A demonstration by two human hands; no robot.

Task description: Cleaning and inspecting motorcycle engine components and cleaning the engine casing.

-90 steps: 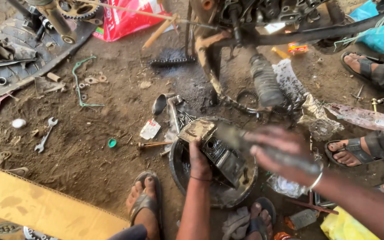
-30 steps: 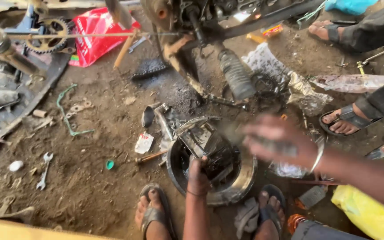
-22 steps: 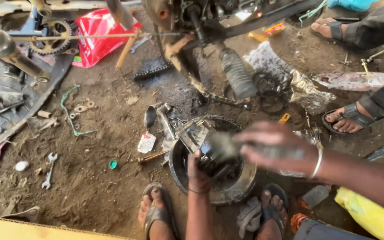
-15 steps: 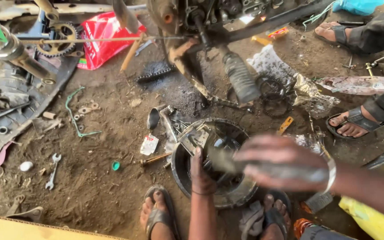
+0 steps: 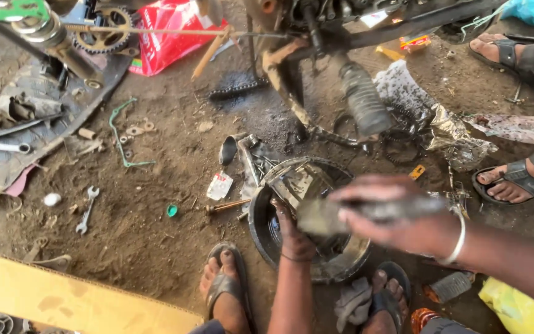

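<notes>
A round black metal basin [image 5: 261, 226] sits on the dirt floor between my sandalled feet, with a greasy metal engine part [image 5: 298, 182] resting inside it. My left hand [image 5: 295, 232] reaches into the basin and holds the part. My right hand [image 5: 397, 213], wearing a silver bangle, is blurred above the basin's right side and grips a grey hammer-like tool [image 5: 322, 215] whose head hangs over the part.
A motorcycle frame with a shock absorber [image 5: 363, 99] stands behind the basin. A small spanner [image 5: 86, 210], green wire [image 5: 118, 133], red bag [image 5: 171, 34], sprocket [image 5: 103, 31] and yellow board [image 5: 75, 300] lie left. Another person's sandalled feet [image 5: 511, 182] are at right.
The camera has shifted and dipped slightly. My right hand swings the tool over the basin, moving left and down toward the part, while my left hand stays on the part.
</notes>
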